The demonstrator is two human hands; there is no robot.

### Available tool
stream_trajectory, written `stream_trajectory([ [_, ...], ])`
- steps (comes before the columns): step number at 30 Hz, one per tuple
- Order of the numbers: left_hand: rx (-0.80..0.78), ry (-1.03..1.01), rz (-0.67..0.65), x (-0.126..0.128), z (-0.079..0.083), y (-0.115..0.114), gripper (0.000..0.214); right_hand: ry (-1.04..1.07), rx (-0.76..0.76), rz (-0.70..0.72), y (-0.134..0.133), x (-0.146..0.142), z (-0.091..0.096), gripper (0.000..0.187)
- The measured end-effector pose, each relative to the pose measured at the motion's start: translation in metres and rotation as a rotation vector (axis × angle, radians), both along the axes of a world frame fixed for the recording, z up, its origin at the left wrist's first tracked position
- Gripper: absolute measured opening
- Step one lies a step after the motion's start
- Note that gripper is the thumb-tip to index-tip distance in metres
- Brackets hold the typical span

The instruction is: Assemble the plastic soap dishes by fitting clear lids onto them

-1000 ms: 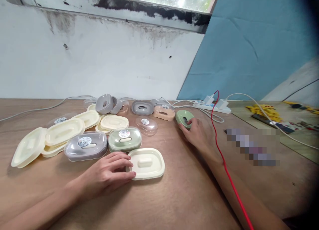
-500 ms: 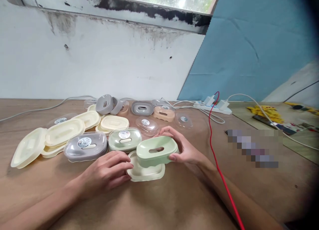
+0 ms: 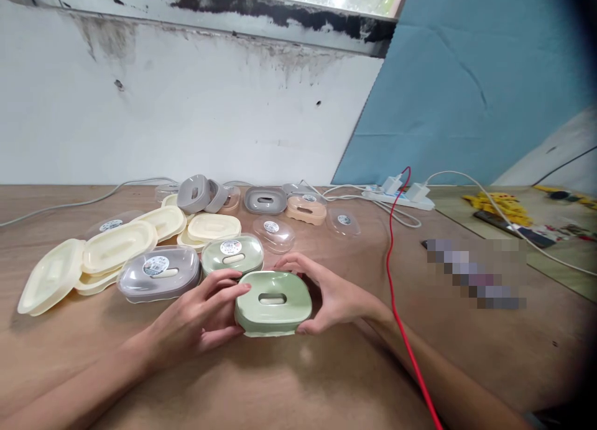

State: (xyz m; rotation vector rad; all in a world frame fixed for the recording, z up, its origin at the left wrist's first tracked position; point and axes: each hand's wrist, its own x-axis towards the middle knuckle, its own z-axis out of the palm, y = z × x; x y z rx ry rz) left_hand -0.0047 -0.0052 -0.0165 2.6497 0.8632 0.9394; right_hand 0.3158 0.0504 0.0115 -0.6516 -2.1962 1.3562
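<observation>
A light green soap box shell (image 3: 273, 285) with a slot in its top sits over a cream base (image 3: 269, 333), whose edge shows only along the bottom. My left hand (image 3: 198, 312) grips its left side, thumb low and fingers on the upper rim. On the right side, my right hand (image 3: 338, 296) curls round it with the thumb at the near corner and fingertips at the far edge. Just behind stands a green soap box (image 3: 219, 262) under a clear, labelled lid. A grey soap box (image 3: 153, 286) with a similar lid lies left of it.
Cream bases (image 3: 116, 248) lie in overlapping piles at the left. Grey shells (image 3: 193, 195), a peach shell (image 3: 305, 211) and clear lids (image 3: 275, 234) are farther back. A red cable (image 3: 394, 281) runs past my right forearm from a white power strip (image 3: 410, 199).
The green shell has come down and left onto the cream base, now covering most of it. My left hand has shifted onto its side; my right hand followed it.
</observation>
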Motion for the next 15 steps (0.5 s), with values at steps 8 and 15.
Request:
stream_trajectory([
  [8,0.138,0.029,-0.026,0.005,0.003,-0.001,0.029,-0.031,0.048,-0.011,-0.006,-0.004,0.006,0.086],
  [15,0.218,-0.008,-0.013,0.009,0.006,-0.003,0.028,-0.124,0.304,-0.045,-0.011,-0.009,0.001,0.102],
])
